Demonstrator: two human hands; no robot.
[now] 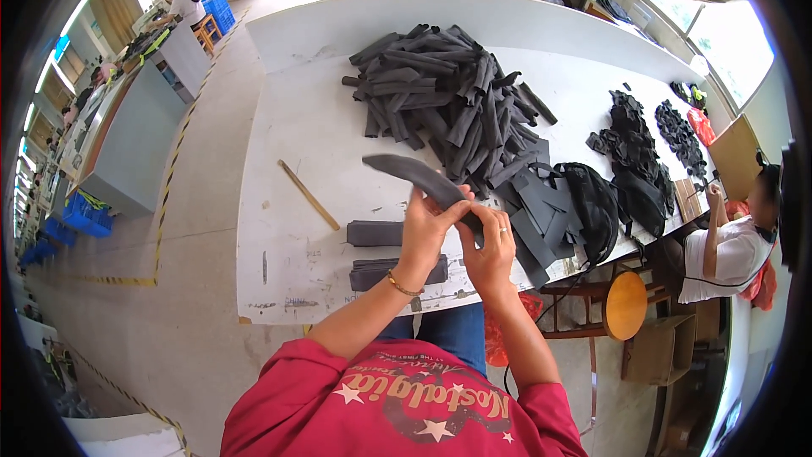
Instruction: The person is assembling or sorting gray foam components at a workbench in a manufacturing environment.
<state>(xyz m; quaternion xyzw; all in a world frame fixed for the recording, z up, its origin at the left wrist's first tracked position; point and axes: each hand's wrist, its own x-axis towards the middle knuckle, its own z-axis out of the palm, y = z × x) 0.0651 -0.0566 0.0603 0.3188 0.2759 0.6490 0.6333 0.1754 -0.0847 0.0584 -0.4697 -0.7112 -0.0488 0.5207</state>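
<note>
Holding: both hands raise a dark strip (423, 179) above the near bench (288, 144) edge.
Left hand (425, 224): grip pinching strip.
Right hand (488, 245): grip clasping its lower end.
Next: likely needs steady folding.
Pile (448, 93): far.

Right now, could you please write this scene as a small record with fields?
left hand: left hand grips the dark grey fabric strip, raised above the table
right hand: right hand pinches the same strip at its lower end
table: white worktable
in front of hands: two folded dark pieces, one nearer
farther back: big pile of dark strips
left of the hands: wooden stick
other person: seated at right
</note>
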